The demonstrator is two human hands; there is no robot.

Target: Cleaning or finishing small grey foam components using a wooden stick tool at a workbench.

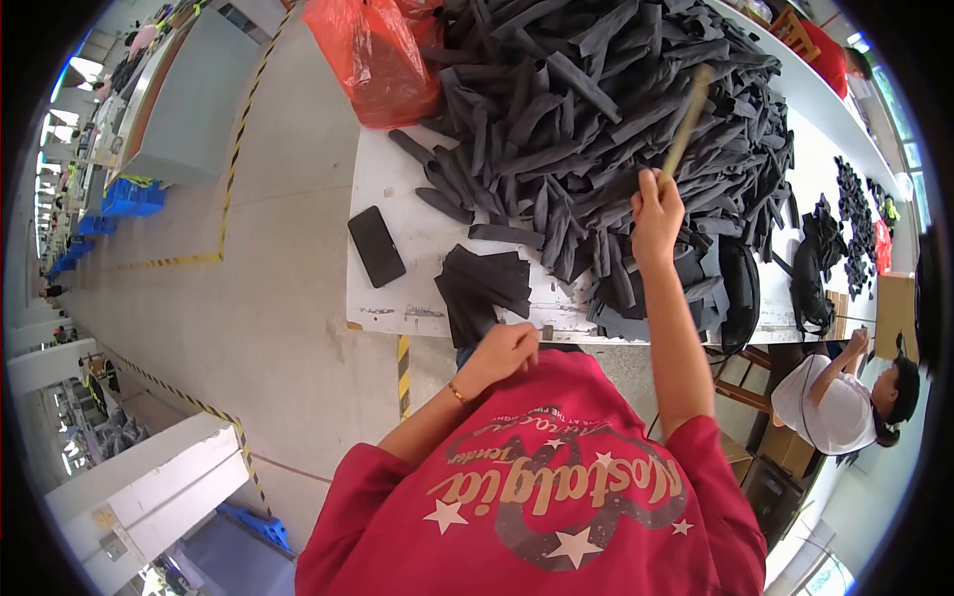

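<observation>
At the near edge of the white counter (pixel 397 189), the left hand (pixel 505 353) is curled shut around the lower end of a small stack of dark grey fabric pieces (pixel 484 286), pinching it just below the counter's edge. That stack lies flat on the counter, fanned slightly, its far end pointing toward the big heap. Up and to the right of the stack, the right hand (pixel 656 214) is raised with its fingers closed around a thin wooden stick (pixel 688 117), which slants up and away over the heap. The person's forearm runs straight down from that hand to a red sleeve.

Beyond the stack sits the big heap of dark grey strips (pixel 606 99), piled high and spilling across most of the counter; loose strips trail off its left side toward the stack. Left of the stack, well apart from it, 1 black phone (pixel 376 245) lies flat on bare counter. At the far left corner of the heap, a red plastic bag (pixel 373 55) touches the strips.

Right of the heap, smaller dark clumps (pixel 855 223) dot the far stretch of the counter, and a black bag (pixel 810 268) hangs at its edge. Below that, another person in a white shirt (pixel 830 402) sits, one hand lifted. Left of the counter, grey floor with yellow-and-black tape lines (pixel 234 149) runs off toward blue crates (pixel 129 197).
</observation>
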